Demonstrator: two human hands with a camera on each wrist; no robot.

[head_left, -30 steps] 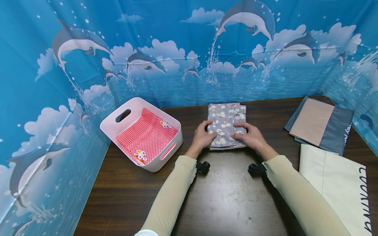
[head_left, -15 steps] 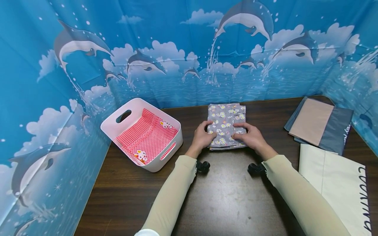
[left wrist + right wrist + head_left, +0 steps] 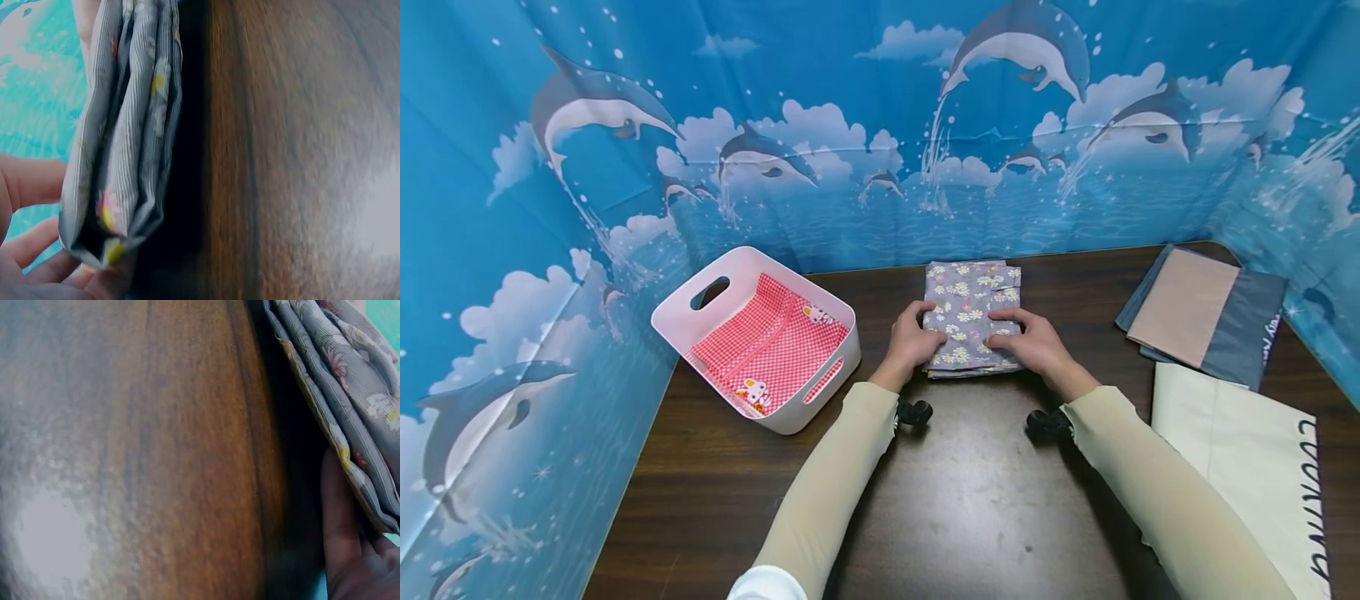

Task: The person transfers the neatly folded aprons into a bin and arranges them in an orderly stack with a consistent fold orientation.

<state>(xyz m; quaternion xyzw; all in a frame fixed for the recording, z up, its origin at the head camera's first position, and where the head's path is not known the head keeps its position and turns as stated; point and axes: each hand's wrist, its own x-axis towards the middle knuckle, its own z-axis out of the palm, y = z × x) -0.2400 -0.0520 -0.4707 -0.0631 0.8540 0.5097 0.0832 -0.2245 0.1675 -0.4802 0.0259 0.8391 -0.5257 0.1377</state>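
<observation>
A grey folded cloth (image 3: 972,317) with white and yellow daisies lies at the back middle of the table in the head view. My left hand (image 3: 915,340) grips its left side, thumb on top. On the right side, my right hand (image 3: 1036,340) holds it in the same way, the thumb lying over the print. The left wrist view looks at the stacked layers of the cloth (image 3: 128,119) edge-on, with fingers (image 3: 53,265) curling beneath. In the right wrist view, fingers (image 3: 342,519) reach under the lower layer of the cloth (image 3: 350,406).
A white basket (image 3: 842,379) stands to the left, with a red gingham cloth (image 3: 782,337) with rabbit prints inside. At the right lie a folded dark grey and beige cloth (image 3: 1183,300) and a cream cloth (image 3: 1217,442) with black lettering. A dolphin-print curtain (image 3: 865,125) hangs behind the table.
</observation>
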